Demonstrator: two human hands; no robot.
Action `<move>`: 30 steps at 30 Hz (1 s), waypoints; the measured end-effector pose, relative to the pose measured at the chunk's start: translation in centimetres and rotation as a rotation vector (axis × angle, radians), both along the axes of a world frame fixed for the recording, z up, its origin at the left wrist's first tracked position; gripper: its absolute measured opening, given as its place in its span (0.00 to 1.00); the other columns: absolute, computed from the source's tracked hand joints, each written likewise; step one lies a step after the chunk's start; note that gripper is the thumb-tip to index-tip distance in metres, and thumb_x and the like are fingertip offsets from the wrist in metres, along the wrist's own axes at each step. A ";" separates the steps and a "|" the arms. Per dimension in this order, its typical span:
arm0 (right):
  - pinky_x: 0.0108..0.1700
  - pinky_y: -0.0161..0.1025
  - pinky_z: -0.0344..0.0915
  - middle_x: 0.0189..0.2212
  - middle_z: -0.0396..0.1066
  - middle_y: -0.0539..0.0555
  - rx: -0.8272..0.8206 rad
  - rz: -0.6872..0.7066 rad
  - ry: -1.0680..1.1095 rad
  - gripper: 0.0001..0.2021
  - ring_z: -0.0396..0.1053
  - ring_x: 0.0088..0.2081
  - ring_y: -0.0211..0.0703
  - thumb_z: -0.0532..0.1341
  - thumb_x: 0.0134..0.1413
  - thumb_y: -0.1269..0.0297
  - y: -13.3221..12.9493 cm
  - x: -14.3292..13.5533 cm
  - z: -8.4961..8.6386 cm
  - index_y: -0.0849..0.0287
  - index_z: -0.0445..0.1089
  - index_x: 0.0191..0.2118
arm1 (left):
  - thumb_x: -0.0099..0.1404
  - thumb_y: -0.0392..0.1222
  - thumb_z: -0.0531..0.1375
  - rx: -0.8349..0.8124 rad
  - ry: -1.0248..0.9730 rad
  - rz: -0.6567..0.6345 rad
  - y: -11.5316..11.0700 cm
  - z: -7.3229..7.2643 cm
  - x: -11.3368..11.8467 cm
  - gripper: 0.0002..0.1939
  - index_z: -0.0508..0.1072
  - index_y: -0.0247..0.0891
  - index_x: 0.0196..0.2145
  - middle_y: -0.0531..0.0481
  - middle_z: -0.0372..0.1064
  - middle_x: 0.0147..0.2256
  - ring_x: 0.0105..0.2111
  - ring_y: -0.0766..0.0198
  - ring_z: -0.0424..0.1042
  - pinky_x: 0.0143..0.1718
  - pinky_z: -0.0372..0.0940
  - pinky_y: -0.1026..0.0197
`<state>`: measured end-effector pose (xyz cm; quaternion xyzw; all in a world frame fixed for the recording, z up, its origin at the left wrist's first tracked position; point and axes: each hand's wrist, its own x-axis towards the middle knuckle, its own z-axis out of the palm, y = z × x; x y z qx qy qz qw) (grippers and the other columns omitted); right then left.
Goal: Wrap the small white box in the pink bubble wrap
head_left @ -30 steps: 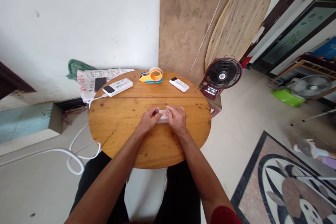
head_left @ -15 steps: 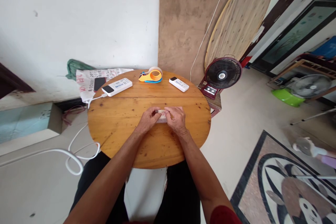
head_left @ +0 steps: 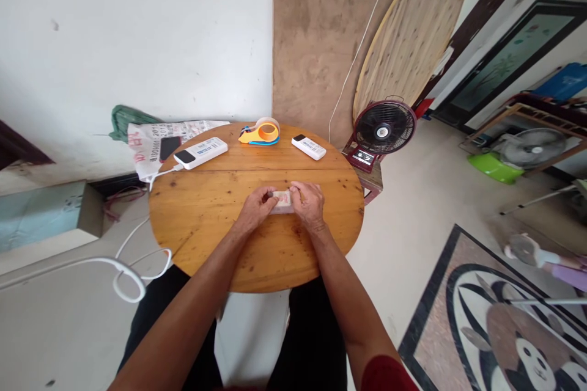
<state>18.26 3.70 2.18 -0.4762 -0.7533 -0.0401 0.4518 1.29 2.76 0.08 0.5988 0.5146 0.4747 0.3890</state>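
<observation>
A small white box with reddish print on top (head_left: 282, 200) lies on the round wooden table (head_left: 197, 214) between my hands. My left hand (head_left: 258, 205) grips its left end, with the thumb on the top face. At the right end is my right hand (head_left: 308, 203), its thumb and fingers pinched at the box's far right corner. The fingers' far sides are hidden, and the print is too small to read.
Toward the table's back stand a yellow and blue tape dispenser (head_left: 260, 132), a white power bank (head_left: 200, 153) with a cable, and another white device (head_left: 309, 147). A dark red fan (head_left: 384, 129) stands on a stool at the right. A white cable (head_left: 131, 275) loops at the left.
My right thumb has shifted off the top toward the box's right edge, so more of the printed face shows. The whole view has moved slightly; the left hand keeps its grip.
</observation>
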 end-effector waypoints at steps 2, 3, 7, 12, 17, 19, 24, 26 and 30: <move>0.45 0.42 0.62 0.34 0.79 0.54 -0.011 -0.008 0.003 0.10 0.74 0.38 0.45 0.55 0.59 0.69 0.1 0.0 0.0 0.57 0.75 0.40 | 0.55 0.49 0.59 0.000 -0.003 0.016 0.0 -0.1 0.0 0.20 0.74 0.34 0.42 0.49 0.71 0.33 0.33 0.61 0.67 0.37 0.64 0.58; 0.45 0.42 0.62 0.34 0.79 0.54 -0.014 -0.009 0.004 0.10 0.74 0.38 0.45 0.55 0.59 0.69 0.1 0.0 -0.1 0.57 0.75 0.39 | 0.55 0.49 0.59 0.000 -0.006 0.023 0.0 -0.1 0.0 0.20 0.75 0.35 0.42 0.49 0.71 0.33 0.33 0.61 0.67 0.38 0.64 0.58; 0.45 0.42 0.62 0.35 0.79 0.54 -0.027 -0.008 -0.001 0.09 0.73 0.37 0.44 0.56 0.59 0.69 0.1 0.0 -0.1 0.56 0.75 0.39 | 0.56 0.48 0.59 0.002 -0.034 0.022 0.1 -0.2 0.0 0.18 0.75 0.36 0.41 0.48 0.73 0.36 0.36 0.59 0.69 0.40 0.65 0.57; 0.46 0.41 0.62 0.37 0.79 0.54 -0.061 -0.009 -0.008 0.09 0.73 0.38 0.45 0.57 0.59 0.69 0.0 0.0 0.0 0.57 0.75 0.40 | 0.59 0.47 0.57 0.009 -0.025 0.013 0.0 0.0 0.0 0.17 0.75 0.37 0.41 0.47 0.74 0.39 0.39 0.58 0.70 0.44 0.65 0.55; 0.49 0.41 0.60 0.39 0.78 0.53 -0.167 0.037 -0.043 0.10 0.72 0.43 0.46 0.58 0.56 0.70 -0.3 -0.2 0.3 0.57 0.73 0.43 | 0.58 0.47 0.56 -0.015 -0.007 0.004 0.0 0.1 0.0 0.19 0.74 0.35 0.43 0.46 0.73 0.39 0.38 0.58 0.70 0.44 0.66 0.55; 0.49 0.42 0.60 0.39 0.78 0.53 -0.208 0.039 -0.059 0.10 0.72 0.43 0.46 0.58 0.56 0.69 -0.4 -0.3 0.3 0.57 0.73 0.44 | 0.58 0.47 0.56 -0.005 0.000 0.010 0.0 0.1 0.0 0.19 0.74 0.35 0.43 0.45 0.73 0.40 0.39 0.57 0.71 0.45 0.66 0.54; 0.49 0.41 0.59 0.41 0.78 0.54 -0.252 0.025 -0.068 0.10 0.72 0.44 0.47 0.57 0.58 0.68 -0.4 -0.3 0.3 0.57 0.73 0.44 | 0.58 0.46 0.55 0.009 0.010 0.012 0.0 0.1 0.0 0.18 0.74 0.35 0.43 0.45 0.74 0.41 0.42 0.56 0.71 0.48 0.65 0.53; 0.49 0.41 0.59 0.41 0.77 0.54 -0.257 0.031 -0.064 0.11 0.72 0.44 0.47 0.57 0.59 0.67 -0.4 -0.3 0.2 0.57 0.73 0.45 | 0.58 0.46 0.55 0.011 0.005 0.011 0.0 0.0 0.0 0.18 0.74 0.35 0.43 0.44 0.74 0.41 0.42 0.56 0.71 0.49 0.65 0.52; 0.48 0.41 0.60 0.41 0.78 0.54 -0.267 0.043 -0.046 0.11 0.73 0.44 0.46 0.57 0.59 0.68 -0.3 -0.3 0.2 0.58 0.73 0.45 | 0.58 0.46 0.56 0.015 0.000 0.014 0.1 0.0 0.0 0.19 0.74 0.34 0.43 0.44 0.74 0.41 0.42 0.56 0.71 0.48 0.65 0.53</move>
